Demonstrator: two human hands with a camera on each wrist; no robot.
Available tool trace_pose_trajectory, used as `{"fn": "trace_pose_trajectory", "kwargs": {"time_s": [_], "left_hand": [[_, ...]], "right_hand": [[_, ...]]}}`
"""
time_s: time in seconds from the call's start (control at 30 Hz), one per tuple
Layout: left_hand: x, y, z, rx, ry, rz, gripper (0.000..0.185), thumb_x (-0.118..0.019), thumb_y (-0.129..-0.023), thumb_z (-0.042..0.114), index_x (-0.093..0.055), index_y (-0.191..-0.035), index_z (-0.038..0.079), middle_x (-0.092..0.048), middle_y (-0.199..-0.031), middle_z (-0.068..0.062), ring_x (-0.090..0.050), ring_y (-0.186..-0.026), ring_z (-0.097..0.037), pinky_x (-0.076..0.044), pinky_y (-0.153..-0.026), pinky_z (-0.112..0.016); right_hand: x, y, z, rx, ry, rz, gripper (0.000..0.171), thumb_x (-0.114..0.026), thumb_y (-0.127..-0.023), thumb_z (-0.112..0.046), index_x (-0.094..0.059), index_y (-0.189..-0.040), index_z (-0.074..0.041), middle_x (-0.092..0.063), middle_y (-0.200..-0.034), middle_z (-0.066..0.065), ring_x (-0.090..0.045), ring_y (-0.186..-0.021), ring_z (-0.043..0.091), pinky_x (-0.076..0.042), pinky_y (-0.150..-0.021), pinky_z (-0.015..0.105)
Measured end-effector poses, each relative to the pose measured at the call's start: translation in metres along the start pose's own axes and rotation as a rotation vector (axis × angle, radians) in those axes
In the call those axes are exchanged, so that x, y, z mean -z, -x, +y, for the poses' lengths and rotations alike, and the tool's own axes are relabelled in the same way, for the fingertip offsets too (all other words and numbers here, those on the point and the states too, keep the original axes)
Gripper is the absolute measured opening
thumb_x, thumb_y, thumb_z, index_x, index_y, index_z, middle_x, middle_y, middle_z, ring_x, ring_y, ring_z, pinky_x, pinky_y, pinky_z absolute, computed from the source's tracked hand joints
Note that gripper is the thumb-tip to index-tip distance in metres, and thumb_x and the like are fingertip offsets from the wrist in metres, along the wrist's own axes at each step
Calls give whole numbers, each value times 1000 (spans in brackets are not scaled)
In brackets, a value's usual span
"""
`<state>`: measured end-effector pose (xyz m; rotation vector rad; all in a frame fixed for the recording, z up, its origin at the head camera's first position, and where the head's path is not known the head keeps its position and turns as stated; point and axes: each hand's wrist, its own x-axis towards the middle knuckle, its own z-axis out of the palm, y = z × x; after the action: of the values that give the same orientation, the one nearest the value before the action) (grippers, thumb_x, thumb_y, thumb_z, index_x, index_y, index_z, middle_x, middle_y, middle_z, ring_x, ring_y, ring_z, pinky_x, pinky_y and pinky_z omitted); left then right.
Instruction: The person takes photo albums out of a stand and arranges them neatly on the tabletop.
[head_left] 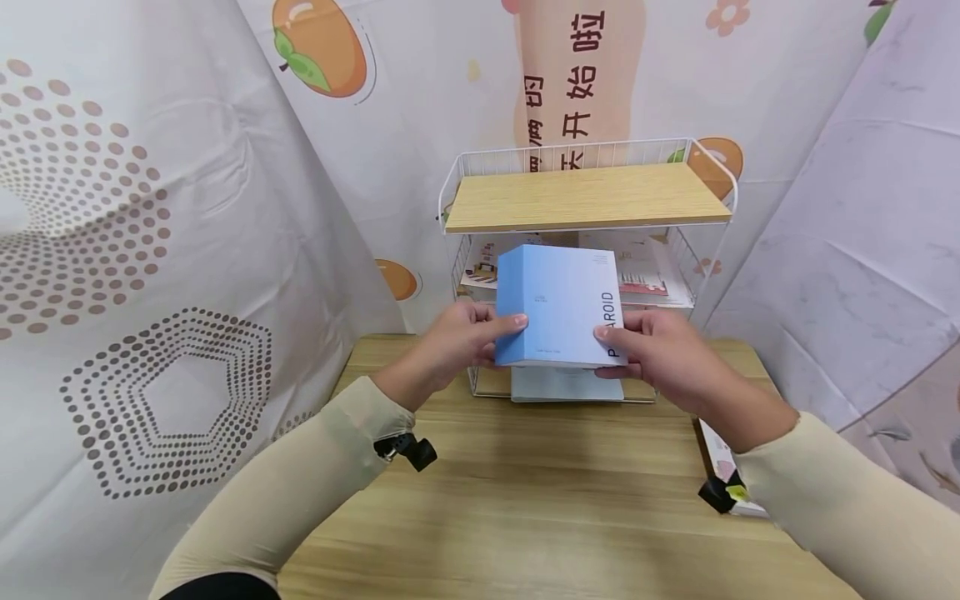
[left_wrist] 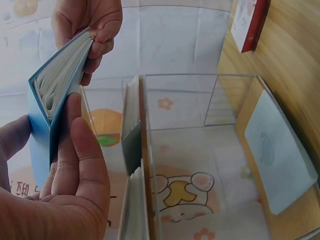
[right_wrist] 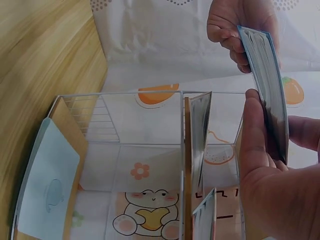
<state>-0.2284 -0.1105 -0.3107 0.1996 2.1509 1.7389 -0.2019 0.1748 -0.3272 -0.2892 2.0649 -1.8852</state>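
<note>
The blue book (head_left: 558, 308) was held up before the wire shelf (head_left: 588, 198), cover towards the person, long axis roughly upright, spine towards the left hand (head_left: 467, 335). That hand pinched the spine side and the right hand (head_left: 663, 350) the opposite edge, thumbs in front, fingers curled behind.

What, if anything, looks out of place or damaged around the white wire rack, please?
Nothing looks spilled or plainly damaged. The pale-blue rectangular book on the bottom wooden shelf of the white wire rack looks slightly odd, as it lies at the front edge, perhaps overhanging a little.
</note>
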Motion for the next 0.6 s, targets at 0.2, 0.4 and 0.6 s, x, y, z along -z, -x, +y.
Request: {"fn": "trace_pose_trajectory", "kwargs": {"time_s": [0.2, 0.4, 0.6], "left_hand": [[-9, -1, -14, 10, 0, 6, 35, -77, -95, 32, -64, -91, 0, -70, -127, -19, -78, -95, -32, -65, -78, -43], [-21, -1, -28, -4, -30, -4, 38, -79, -93, 37, -63, -88, 2, -73, -118, -18, -77, -87, -27, -65, -74, -41], [-29, 2, -44, -19, -62, 7, 40, -79, -92, 39, -65, -88, 2, -75, -112, -13, -74, -82, -19, -65, -75, -39]], "right_hand": [[3, 6, 13, 9, 28, 6, 53, -64, -104, -26, -52, -140, 11, -64, -136, 19, -74, -106, 19, -62, -90, 41], [8, 17, 30, 8, 35, 18, 55, -64, -105, -26, -50, -140, 13, -65, -136, 21, -74, -106, 18, -62, -90, 40], [7, 24, 46, 13, 35, 19, 55, -63, -105, -26, -50, -140, 14, -66, -134, 21, -74, -106, 17, -62, -91, 42]]}}
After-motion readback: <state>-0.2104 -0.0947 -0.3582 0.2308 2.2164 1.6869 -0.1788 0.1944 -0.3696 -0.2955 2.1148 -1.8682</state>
